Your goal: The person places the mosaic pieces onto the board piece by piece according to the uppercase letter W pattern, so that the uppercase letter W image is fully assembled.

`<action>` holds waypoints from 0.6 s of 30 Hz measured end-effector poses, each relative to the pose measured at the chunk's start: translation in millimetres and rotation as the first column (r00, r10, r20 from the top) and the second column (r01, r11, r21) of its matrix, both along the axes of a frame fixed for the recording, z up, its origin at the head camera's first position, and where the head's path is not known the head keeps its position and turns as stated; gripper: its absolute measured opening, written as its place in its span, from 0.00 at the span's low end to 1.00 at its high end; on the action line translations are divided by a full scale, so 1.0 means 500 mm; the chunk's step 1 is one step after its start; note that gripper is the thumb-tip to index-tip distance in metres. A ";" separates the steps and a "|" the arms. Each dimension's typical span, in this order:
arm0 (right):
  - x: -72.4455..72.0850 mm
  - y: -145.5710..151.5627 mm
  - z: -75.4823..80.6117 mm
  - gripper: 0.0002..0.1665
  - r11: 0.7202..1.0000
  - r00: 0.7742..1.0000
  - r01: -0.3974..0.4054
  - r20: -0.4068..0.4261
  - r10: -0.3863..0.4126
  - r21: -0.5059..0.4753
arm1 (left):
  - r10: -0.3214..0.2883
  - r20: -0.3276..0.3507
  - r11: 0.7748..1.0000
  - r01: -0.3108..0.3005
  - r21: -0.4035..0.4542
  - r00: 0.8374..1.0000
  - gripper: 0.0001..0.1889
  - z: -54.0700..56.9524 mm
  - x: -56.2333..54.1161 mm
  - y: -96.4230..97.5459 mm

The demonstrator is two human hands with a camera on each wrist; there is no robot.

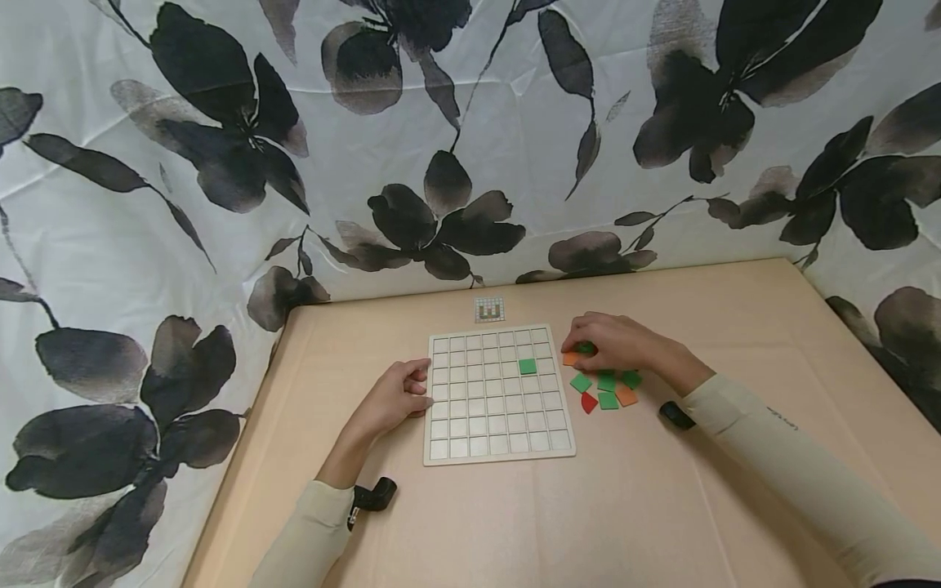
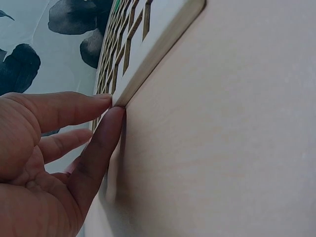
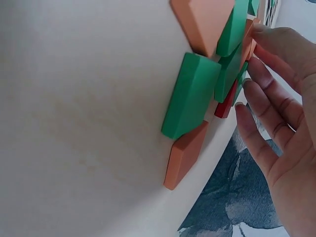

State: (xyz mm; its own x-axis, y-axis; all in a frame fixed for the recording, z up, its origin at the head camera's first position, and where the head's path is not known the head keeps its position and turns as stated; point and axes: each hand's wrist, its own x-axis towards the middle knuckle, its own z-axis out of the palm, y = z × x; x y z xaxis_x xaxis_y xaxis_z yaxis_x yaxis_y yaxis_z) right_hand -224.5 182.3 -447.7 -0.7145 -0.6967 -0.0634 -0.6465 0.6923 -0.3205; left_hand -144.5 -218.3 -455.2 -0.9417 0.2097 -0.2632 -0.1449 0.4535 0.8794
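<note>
A pale square grid board (image 1: 478, 456) lies on the table, with one green tile (image 1: 528, 367) in a cell at its upper right. My left hand (image 1: 397, 396) pinches the board's left edge between thumb and finger, its thumb and fingertip meeting at the rim (image 2: 143, 69) in the left wrist view. To the right of the board, my right hand (image 1: 613, 341) pinches an orange tile (image 1: 569, 358) at the pile's upper left. Beside it lie several green tiles (image 1: 608, 400), another orange tile (image 1: 626, 395) and a red piece (image 1: 589, 403) with a curved edge.
A small card (image 1: 489, 309) with a gridded pattern lies behind the board. The light wooden table (image 1: 617, 506) backs onto a white cloth (image 1: 309, 122) printed with dark flowers. Black wrist cameras are strapped to both arms.
</note>
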 end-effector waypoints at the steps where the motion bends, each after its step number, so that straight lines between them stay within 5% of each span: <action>1: 0.000 -0.001 0.000 0.15 1.000 1.000 0.004 -0.003 -0.004 0.001 | 0.000 -0.001 1.000 0.000 -0.002 1.000 0.39 0.000 0.000 0.000; 18: 0.005 -0.004 -0.007 0.15 1.000 0.998 -0.006 -0.062 0.007 0.015 | 0.012 -0.014 1.000 -0.012 -0.020 1.000 0.39 -0.013 0.004 0.001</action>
